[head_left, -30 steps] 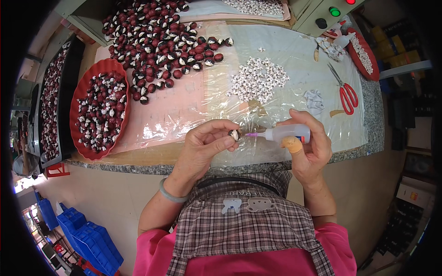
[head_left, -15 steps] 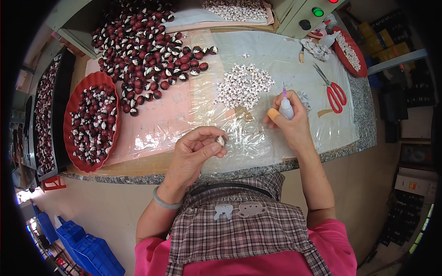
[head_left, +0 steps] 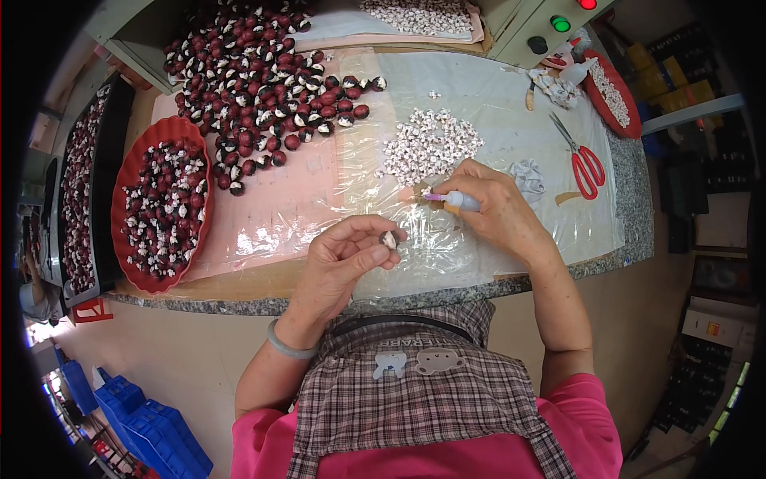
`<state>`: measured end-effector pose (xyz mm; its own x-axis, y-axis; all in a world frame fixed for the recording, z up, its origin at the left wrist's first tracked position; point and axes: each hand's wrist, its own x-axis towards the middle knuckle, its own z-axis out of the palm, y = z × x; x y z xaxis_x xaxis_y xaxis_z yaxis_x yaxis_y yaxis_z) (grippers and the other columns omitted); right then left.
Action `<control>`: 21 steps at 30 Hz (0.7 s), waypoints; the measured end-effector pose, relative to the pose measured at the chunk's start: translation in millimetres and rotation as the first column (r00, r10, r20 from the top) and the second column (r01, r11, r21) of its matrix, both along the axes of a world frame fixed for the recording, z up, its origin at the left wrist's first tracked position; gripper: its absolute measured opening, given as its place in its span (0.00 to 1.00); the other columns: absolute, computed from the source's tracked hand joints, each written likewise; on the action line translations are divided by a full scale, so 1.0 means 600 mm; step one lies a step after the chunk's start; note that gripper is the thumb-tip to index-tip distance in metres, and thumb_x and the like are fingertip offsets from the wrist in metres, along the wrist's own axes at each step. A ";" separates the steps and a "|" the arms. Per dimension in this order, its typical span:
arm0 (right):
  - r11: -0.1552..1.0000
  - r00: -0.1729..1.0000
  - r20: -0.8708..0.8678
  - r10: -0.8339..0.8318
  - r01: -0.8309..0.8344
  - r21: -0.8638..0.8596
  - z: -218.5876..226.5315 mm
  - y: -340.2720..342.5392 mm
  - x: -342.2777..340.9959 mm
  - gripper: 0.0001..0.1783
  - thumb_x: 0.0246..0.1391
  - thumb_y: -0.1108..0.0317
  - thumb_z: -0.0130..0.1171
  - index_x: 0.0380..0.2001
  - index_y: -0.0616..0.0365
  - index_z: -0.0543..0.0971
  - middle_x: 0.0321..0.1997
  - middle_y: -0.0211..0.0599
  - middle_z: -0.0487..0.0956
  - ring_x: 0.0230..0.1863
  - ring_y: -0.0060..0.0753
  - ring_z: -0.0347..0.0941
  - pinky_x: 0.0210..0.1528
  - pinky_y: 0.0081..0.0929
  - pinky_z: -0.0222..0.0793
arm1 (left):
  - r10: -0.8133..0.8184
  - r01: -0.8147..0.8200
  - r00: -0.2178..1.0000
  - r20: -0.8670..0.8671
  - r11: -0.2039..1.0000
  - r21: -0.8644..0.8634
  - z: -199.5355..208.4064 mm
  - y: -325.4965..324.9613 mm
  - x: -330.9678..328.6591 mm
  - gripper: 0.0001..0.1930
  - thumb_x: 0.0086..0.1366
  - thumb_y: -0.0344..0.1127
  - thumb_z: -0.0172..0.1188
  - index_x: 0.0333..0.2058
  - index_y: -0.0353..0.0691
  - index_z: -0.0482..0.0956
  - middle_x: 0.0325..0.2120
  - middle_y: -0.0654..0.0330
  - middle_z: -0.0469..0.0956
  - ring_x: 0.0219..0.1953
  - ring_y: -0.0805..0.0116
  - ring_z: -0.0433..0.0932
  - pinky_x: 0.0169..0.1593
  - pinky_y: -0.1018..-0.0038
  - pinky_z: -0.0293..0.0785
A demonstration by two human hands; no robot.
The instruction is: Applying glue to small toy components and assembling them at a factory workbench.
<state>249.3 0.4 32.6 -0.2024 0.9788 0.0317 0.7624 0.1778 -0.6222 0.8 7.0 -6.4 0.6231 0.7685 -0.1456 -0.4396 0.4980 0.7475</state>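
Between the thumb and fingers of my left hand (head_left: 343,251) is a small dark ball (head_left: 388,239) with a cream-white patch facing up. My right hand (head_left: 504,209) is closed round a small translucent squeeze bottle (head_left: 464,201), tilted so its thin purple nozzle points left. At the nozzle's tip a small white piece shows; whether it is attached to the tip I cannot tell. Just beyond sits a loose pile of small white popcorn-shaped pieces (head_left: 431,144) on the plastic-covered table (head_left: 279,215).
Many dark-red, black and white balls (head_left: 263,96) cover the far left. A red scalloped tray (head_left: 122,223) of finished-looking balls stands at left. Red-handled scissors (head_left: 588,172), crumpled tissue (head_left: 527,180) and a red dish (head_left: 630,120) of white pieces lie right. A metal cabinet (head_left: 511,48) borders the back.
My right hand has moved left and tipped the bottle from nozzle-up to nozzle-left, beside the white pile. My left hand keeps the ball, its white patch now turned more upward.
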 end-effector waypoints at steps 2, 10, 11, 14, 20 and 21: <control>1.000 1.000 -0.029 -0.010 0.010 0.026 -0.007 0.003 0.000 0.13 0.42 0.73 0.64 0.35 0.59 0.80 0.34 0.40 0.75 0.37 0.45 0.74 0.41 0.35 0.70 | -0.004 0.004 1.000 -0.014 1.000 0.014 0.003 0.000 0.001 0.13 0.63 0.25 0.58 0.47 0.33 0.74 0.40 0.54 0.78 0.36 0.73 0.78 0.42 0.78 0.75; 0.943 0.911 -0.292 -0.292 0.223 -0.246 -0.010 -0.008 -0.011 0.08 0.47 0.72 0.62 0.32 0.63 0.79 0.30 0.41 0.79 0.29 0.33 0.75 0.33 0.25 0.69 | 0.002 -0.002 0.999 -0.038 1.000 0.002 0.005 -0.002 0.003 0.15 0.64 0.28 0.58 0.49 0.33 0.74 0.40 0.54 0.78 0.36 0.73 0.77 0.42 0.79 0.74; 0.886 0.870 -0.301 -0.390 0.265 -0.381 -0.009 -0.010 -0.013 0.07 0.48 0.73 0.62 0.31 0.64 0.79 0.29 0.41 0.79 0.27 0.31 0.74 0.32 0.24 0.68 | 0.011 -0.011 0.999 -0.046 1.000 -0.010 0.007 -0.003 0.004 0.15 0.64 0.29 0.58 0.49 0.33 0.74 0.40 0.54 0.78 0.36 0.74 0.77 0.42 0.79 0.74; 0.969 0.924 -0.309 -0.227 0.245 0.021 -0.024 -0.016 -0.012 0.08 0.47 0.73 0.63 0.32 0.63 0.79 0.30 0.40 0.79 0.29 0.33 0.75 0.34 0.25 0.69 | 0.000 0.001 0.998 -0.059 1.000 0.024 0.003 -0.001 0.006 0.15 0.64 0.29 0.58 0.49 0.33 0.74 0.40 0.55 0.78 0.36 0.74 0.77 0.42 0.79 0.74; 0.988 0.958 -0.245 -0.151 0.154 -0.009 0.002 -0.043 -0.002 0.09 0.46 0.76 0.63 0.33 0.63 0.79 0.32 0.37 0.79 0.34 0.31 0.76 0.38 0.24 0.69 | 0.008 -0.008 0.998 -0.055 1.000 -0.003 -0.001 -0.001 0.002 0.15 0.65 0.28 0.57 0.49 0.32 0.74 0.41 0.56 0.78 0.36 0.74 0.77 0.43 0.79 0.74; 0.988 0.957 -0.244 -0.154 0.156 -0.011 0.002 -0.049 0.002 0.09 0.46 0.76 0.63 0.33 0.63 0.79 0.32 0.37 0.79 0.34 0.31 0.76 0.38 0.24 0.69 | 0.011 -0.011 0.999 -0.043 1.000 0.002 -0.002 -0.001 0.002 0.15 0.65 0.28 0.56 0.49 0.32 0.74 0.41 0.56 0.78 0.36 0.74 0.77 0.44 0.79 0.74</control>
<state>250.8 -28.7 33.6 -0.0338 0.9970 0.0690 0.6063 0.0754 -0.7917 1.8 6.6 -7.6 0.6081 0.7753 -0.1706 -0.4123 0.4921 0.7667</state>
